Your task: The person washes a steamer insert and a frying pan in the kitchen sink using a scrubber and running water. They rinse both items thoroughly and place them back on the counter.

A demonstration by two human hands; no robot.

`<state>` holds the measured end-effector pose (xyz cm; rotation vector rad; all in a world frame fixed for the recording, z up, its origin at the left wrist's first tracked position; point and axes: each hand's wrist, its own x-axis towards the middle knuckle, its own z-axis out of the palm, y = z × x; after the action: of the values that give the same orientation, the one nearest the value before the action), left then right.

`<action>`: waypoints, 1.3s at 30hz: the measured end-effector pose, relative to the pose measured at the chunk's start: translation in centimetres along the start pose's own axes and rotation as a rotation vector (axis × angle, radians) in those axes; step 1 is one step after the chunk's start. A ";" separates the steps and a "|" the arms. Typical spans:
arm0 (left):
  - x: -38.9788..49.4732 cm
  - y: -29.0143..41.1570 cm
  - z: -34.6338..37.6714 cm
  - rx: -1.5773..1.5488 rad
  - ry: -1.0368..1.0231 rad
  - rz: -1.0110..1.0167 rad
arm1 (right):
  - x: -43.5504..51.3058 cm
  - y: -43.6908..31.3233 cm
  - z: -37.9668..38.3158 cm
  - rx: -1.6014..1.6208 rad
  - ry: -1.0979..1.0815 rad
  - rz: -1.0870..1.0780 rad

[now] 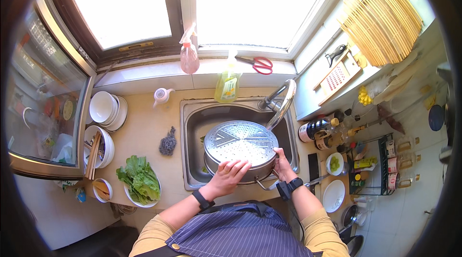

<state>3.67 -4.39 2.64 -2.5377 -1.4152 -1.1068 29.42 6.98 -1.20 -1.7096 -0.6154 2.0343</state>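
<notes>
A round metal steamer pot (240, 141) with a perforated, upturned-looking base sits tilted over the stainless steel sink (184, 141), under the chrome faucet (285, 107). My left hand (229, 177) lies on its near rim with the fingers together over the perforated face. At the right side of the rim, my right hand (282, 165) grips the pot, its thumb on the edge and its other fingers hidden behind the wall. A looped metal handle sticks out below, between the hands. Bits of green leaf show in the sink left of the pot.
Left of the sink are a dark scouring pad (168, 143), lettuce in a white bowl (140, 181), stacked white bowls (104, 107) and chopsticks (94, 156). Behind stand a yellow-green soap bottle (228, 85) and red-handled scissors (262, 66). Sauce bottles (317, 129) and a white plate (334, 195) are right.
</notes>
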 end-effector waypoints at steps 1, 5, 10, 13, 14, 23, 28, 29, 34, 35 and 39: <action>0.0 0.0 -0.1 0.003 -0.113 -0.098 | 0.1 -0.1 0.0 -0.053 -0.034 -0.039; 0.2 -0.3 -0.3 -0.003 -0.244 -0.174 | 0.5 -0.3 0.1 -0.014 -0.089 0.003; 0.0 -0.1 -0.4 0.001 -0.253 -0.163 | 0.2 0.1 0.2 -0.030 -0.018 0.020; -0.1 0.4 -0.4 -0.045 -0.241 -0.181 | -0.1 0.4 -0.1 0.016 -0.028 0.009; -0.1 0.5 -0.3 -0.018 -0.151 -0.080 | -0.2 0.5 -0.5 0.045 -0.093 -0.035; -0.5 0.2 0.3 -0.010 -0.067 0.009 | 0.5 1.3 -0.7 0.004 -0.115 -0.101; -0.1 0.8 0.1 0.004 -0.166 -0.106 | -0.4 0.6 -0.5 -0.038 -0.093 -0.065; 0.0 1.0 0.0 -0.005 -0.040 -0.041 | -0.6 0.5 -0.7 -0.012 -0.095 -0.071; 0.5 1.2 -0.8 -0.004 -0.333 -0.291 | -0.3 0.5 -0.9 -0.068 -0.064 0.059; 0.5 1.2 -0.8 -0.014 -0.279 -0.174 | 0.0 0.5 -1.0 -0.042 -0.080 0.000; 0.3 1.2 -0.8 0.035 -0.128 -0.095 | 0.6 1.1 -1.4 -0.025 -0.149 -0.122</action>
<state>4.24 -5.16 3.75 -2.5831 -1.5851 -0.9375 30.67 6.55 -2.48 -1.5039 -0.7761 2.0881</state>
